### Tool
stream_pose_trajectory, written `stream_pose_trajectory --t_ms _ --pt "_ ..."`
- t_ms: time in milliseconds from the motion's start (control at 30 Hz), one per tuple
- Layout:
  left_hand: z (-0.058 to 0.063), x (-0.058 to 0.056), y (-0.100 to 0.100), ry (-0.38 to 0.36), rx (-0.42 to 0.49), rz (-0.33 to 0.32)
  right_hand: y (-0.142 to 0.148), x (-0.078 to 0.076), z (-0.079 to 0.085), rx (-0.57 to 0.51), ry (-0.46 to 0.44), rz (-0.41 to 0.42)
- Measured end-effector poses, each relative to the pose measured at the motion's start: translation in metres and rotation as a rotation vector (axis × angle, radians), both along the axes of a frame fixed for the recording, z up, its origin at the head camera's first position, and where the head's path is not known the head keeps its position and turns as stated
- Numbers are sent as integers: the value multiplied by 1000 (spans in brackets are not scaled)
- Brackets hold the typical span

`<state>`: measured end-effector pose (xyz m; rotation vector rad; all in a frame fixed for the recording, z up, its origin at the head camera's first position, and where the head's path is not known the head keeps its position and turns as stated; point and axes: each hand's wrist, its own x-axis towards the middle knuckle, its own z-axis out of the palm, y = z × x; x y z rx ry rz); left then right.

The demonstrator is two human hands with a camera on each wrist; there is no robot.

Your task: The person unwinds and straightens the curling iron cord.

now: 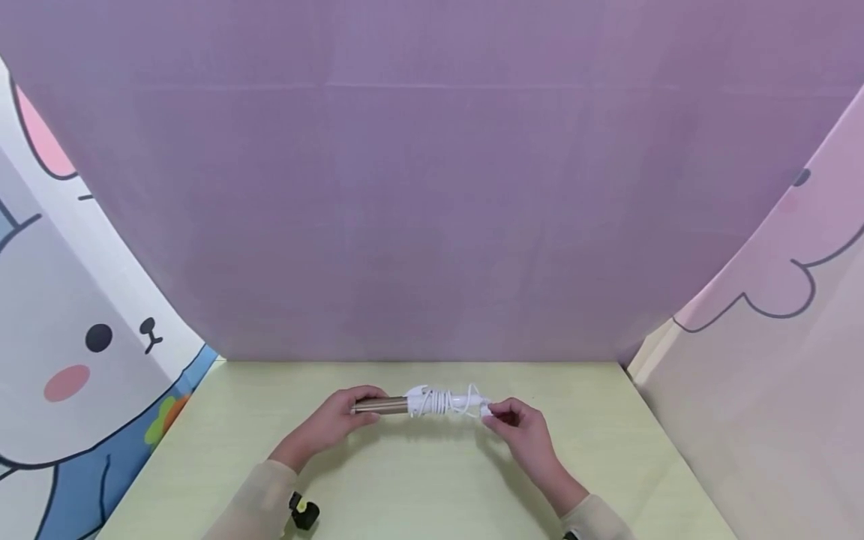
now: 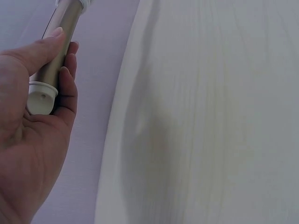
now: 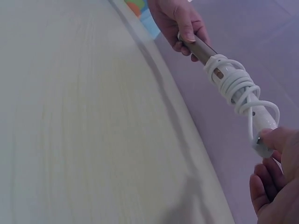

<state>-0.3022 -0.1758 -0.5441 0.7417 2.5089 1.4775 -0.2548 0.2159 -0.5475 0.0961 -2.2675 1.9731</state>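
Left hand (image 1: 331, 424) is curled round the brownish metal barrel (image 1: 383, 406) of a wand (image 1: 415, 405), right hand (image 1: 529, 435) is pinching a small white piece (image 3: 263, 148) by the other end. White cord's (image 1: 440, 403) looped round the handle (image 1: 461, 400). Whole thing's held above the pale tabletop (image 1: 418, 487), purple backdrop (image 1: 432, 225) behind.

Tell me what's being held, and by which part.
The left hand holds a corded wand by its bronze barrel; the right hand pinches a white piece, possibly its plug, at the opposite end.
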Motion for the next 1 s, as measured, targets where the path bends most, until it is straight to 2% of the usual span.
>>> stream_pose_trajectory --t_ms 133,433,700,1000 --pt "2 0 0 4 2 -5 -4 0 0 -39 14 -25" --pt "4 1 -1 -13 23 -9 -11 4 1 -103 34 -26" --pt "6 3 0 -10 20 -12 -12 5 0 -166 10 -70" --pt "6 2 1 -2 34 -24 -10 4 -2 -71 50 -55"
